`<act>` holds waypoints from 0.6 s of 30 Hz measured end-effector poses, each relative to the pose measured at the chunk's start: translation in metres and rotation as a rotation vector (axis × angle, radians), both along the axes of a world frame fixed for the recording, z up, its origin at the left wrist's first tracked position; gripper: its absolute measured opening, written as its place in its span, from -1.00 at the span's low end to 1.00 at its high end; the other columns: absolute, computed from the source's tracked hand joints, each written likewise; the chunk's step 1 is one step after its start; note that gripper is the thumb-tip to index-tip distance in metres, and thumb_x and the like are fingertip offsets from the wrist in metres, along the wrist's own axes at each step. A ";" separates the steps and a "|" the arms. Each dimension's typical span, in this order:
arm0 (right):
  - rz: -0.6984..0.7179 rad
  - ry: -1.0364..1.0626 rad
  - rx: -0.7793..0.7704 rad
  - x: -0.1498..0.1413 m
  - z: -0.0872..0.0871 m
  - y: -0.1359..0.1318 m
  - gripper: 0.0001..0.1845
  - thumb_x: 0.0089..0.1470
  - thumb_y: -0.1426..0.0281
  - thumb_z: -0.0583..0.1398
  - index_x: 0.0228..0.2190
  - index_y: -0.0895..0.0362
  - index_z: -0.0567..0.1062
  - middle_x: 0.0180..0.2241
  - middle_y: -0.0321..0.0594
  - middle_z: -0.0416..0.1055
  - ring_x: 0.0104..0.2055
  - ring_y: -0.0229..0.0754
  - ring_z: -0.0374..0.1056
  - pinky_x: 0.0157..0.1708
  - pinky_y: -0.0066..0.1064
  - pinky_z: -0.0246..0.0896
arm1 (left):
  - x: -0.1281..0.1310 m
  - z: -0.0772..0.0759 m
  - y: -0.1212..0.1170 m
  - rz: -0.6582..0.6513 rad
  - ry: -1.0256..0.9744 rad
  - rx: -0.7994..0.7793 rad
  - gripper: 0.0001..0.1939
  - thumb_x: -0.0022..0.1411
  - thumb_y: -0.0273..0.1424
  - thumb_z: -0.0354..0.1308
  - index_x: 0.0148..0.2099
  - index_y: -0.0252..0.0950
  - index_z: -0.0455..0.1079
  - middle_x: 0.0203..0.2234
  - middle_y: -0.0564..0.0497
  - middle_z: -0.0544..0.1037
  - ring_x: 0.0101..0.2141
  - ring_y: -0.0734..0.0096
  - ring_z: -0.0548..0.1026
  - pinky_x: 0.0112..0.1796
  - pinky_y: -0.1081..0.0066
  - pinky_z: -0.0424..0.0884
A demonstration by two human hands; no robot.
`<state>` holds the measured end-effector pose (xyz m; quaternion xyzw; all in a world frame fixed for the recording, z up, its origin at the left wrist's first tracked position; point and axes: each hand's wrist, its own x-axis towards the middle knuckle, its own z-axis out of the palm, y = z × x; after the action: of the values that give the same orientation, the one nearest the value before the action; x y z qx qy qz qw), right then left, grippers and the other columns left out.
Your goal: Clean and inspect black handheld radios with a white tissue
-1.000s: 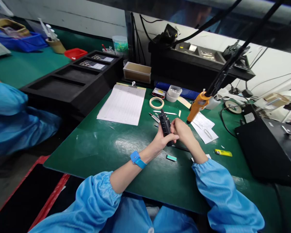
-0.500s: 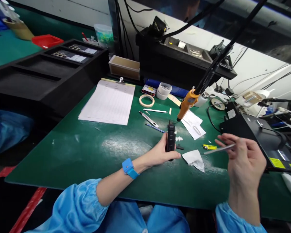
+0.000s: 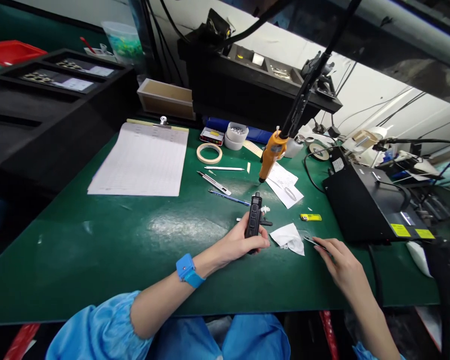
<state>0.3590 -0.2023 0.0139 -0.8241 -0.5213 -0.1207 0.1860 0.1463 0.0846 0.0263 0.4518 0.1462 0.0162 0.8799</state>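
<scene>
My left hand [image 3: 237,241], with a blue strap [image 3: 187,270] on its wrist, is wrapped round a black handheld device [image 3: 254,216]. The device stands nearly upright over the table, its ridged, button-lined side facing me. Low over the table on the right, my right hand [image 3: 339,260] pinches slim metal tweezers [image 3: 313,243], tips pointing left. Between the two hands lies a crumpled white cloth or tissue [image 3: 289,239]. A small black part [image 3: 266,223] and some white scraps [image 3: 265,209] are just behind the device, partly hidden by it.
An orange electric screwdriver [image 3: 272,157] hangs above the device. Behind lie a blue pen [image 3: 228,197], a utility knife [image 3: 214,183], a tape roll [image 3: 209,153] and papers [image 3: 285,182]. Clipboard sheets [image 3: 138,162] are at left; a yellow lighter [image 3: 311,217] and a black box [image 3: 360,200] at right.
My right hand has come down toward the table with the tweezers, their tips now beside the cloth. The device in my left hand has turned slightly. The whole view has shifted to the right.
</scene>
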 end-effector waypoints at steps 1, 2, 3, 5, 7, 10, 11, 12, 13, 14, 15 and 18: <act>0.023 -0.019 -0.006 0.001 0.000 -0.001 -0.55 0.64 0.05 0.12 -0.01 -0.03 0.75 -0.23 -0.10 0.64 -0.22 -0.03 0.62 -0.21 -0.27 0.57 | 0.000 0.000 0.000 -0.005 -0.002 0.006 -0.24 -0.03 -0.29 0.46 0.21 -0.24 0.29 -0.32 0.18 0.54 -0.43 0.47 0.42 -0.33 0.34 0.30; 0.046 -0.039 -0.007 0.002 0.001 0.000 -0.58 0.65 0.09 0.12 -0.01 -0.03 0.74 -0.22 -0.11 0.65 -0.21 -0.03 0.62 -0.19 -0.27 0.57 | 0.000 -0.001 0.001 -0.010 -0.003 0.013 -0.24 -0.03 -0.30 0.46 0.21 -0.25 0.29 -0.31 0.17 0.55 -0.42 0.47 0.42 -0.32 0.34 0.31; 0.069 -0.059 -0.004 0.003 0.001 0.002 -0.61 0.65 0.12 0.13 -0.02 -0.03 0.73 -0.22 -0.12 0.66 -0.21 -0.04 0.63 -0.18 -0.27 0.57 | 0.000 -0.001 0.001 -0.017 -0.004 0.020 -0.24 -0.03 -0.30 0.46 0.21 -0.25 0.29 -0.30 0.17 0.55 -0.42 0.47 0.42 -0.32 0.34 0.31; 0.116 -0.100 0.008 0.004 0.002 0.008 -0.66 0.65 0.17 0.15 -0.03 -0.01 0.71 -0.21 -0.13 0.68 -0.19 -0.05 0.63 -0.17 -0.27 0.56 | 0.001 -0.004 0.002 -0.029 -0.009 0.036 -0.24 -0.01 -0.31 0.47 0.22 -0.25 0.30 -0.28 0.15 0.56 -0.42 0.48 0.42 -0.31 0.33 0.32; 0.154 -0.139 0.021 0.004 0.003 0.016 -0.71 0.64 0.23 0.18 -0.04 0.01 0.70 -0.20 -0.13 0.69 -0.18 -0.05 0.63 -0.16 -0.26 0.56 | 0.001 -0.008 0.002 -0.040 -0.022 0.053 -0.22 0.00 -0.30 0.50 0.24 -0.25 0.31 -0.25 0.12 0.57 -0.41 0.47 0.43 -0.30 0.33 0.32; 0.197 -0.190 0.049 0.000 0.007 0.027 -0.76 0.62 0.33 0.20 -0.05 0.02 0.70 -0.20 -0.14 0.70 -0.20 -0.06 0.63 -0.17 -0.26 0.56 | 0.001 -0.014 0.002 -0.051 -0.051 0.071 -0.18 0.02 -0.30 0.54 0.29 -0.25 0.33 -0.17 0.06 0.61 -0.40 0.46 0.44 -0.30 0.32 0.34; 0.210 -0.207 0.062 -0.002 0.009 0.030 -0.78 0.61 0.37 0.20 -0.04 0.02 0.69 -0.19 -0.15 0.70 -0.21 -0.07 0.63 -0.18 -0.26 0.55 | 0.001 -0.016 0.002 -0.052 -0.064 0.076 -0.18 0.03 -0.30 0.54 0.29 -0.24 0.34 -0.13 0.03 0.62 -0.39 0.46 0.45 -0.30 0.32 0.35; 0.221 -0.223 0.077 -0.005 0.013 0.033 -0.80 0.59 0.42 0.21 -0.03 0.03 0.68 -0.19 -0.16 0.70 -0.22 -0.08 0.63 -0.18 -0.27 0.55 | 0.001 -0.018 0.001 -0.049 -0.079 0.082 -0.19 0.03 -0.31 0.55 0.29 -0.23 0.35 -0.08 -0.02 0.64 -0.38 0.46 0.46 -0.28 0.32 0.37; 0.232 -0.238 0.091 -0.009 0.017 0.036 -0.81 0.58 0.46 0.23 -0.01 0.04 0.67 -0.19 -0.16 0.71 -0.22 -0.09 0.63 -0.17 -0.27 0.54 | 0.001 -0.019 0.000 -0.043 -0.095 0.089 -0.20 0.03 -0.32 0.55 0.29 -0.22 0.36 -0.01 -0.07 0.66 -0.37 0.45 0.48 -0.26 0.31 0.39; 0.241 -0.250 0.103 -0.014 0.022 0.038 -0.80 0.56 0.50 0.24 0.02 0.04 0.66 -0.18 -0.16 0.71 -0.22 -0.10 0.64 -0.16 -0.28 0.54 | 0.001 -0.020 0.000 -0.035 -0.112 0.095 -0.20 0.03 -0.34 0.55 0.29 -0.22 0.37 0.08 -0.14 0.66 -0.34 0.44 0.50 -0.23 0.29 0.42; 0.247 -0.259 0.114 -0.019 0.029 0.040 -0.79 0.54 0.53 0.25 0.04 0.04 0.65 -0.16 -0.16 0.71 -0.21 -0.10 0.64 -0.15 -0.28 0.54 | 0.001 -0.022 -0.001 -0.027 -0.128 0.101 -0.20 0.02 -0.36 0.54 0.30 -0.21 0.38 0.18 -0.20 0.65 -0.32 0.42 0.53 -0.20 0.28 0.44; 0.270 -0.258 0.127 -0.040 0.050 0.048 -0.75 0.51 0.59 0.27 0.08 0.05 0.62 -0.13 -0.15 0.70 -0.19 -0.12 0.64 -0.11 -0.28 0.53 | 0.000 -0.025 -0.003 -0.018 -0.198 0.125 -0.17 0.04 -0.39 0.54 0.34 -0.16 0.37 0.46 -0.35 0.50 -0.27 0.37 0.59 -0.16 0.24 0.49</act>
<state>0.3187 -0.1544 0.0637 -0.7109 -0.6380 -0.2321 0.1838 0.1465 0.0812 0.0014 0.5032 0.0534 0.0621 0.8603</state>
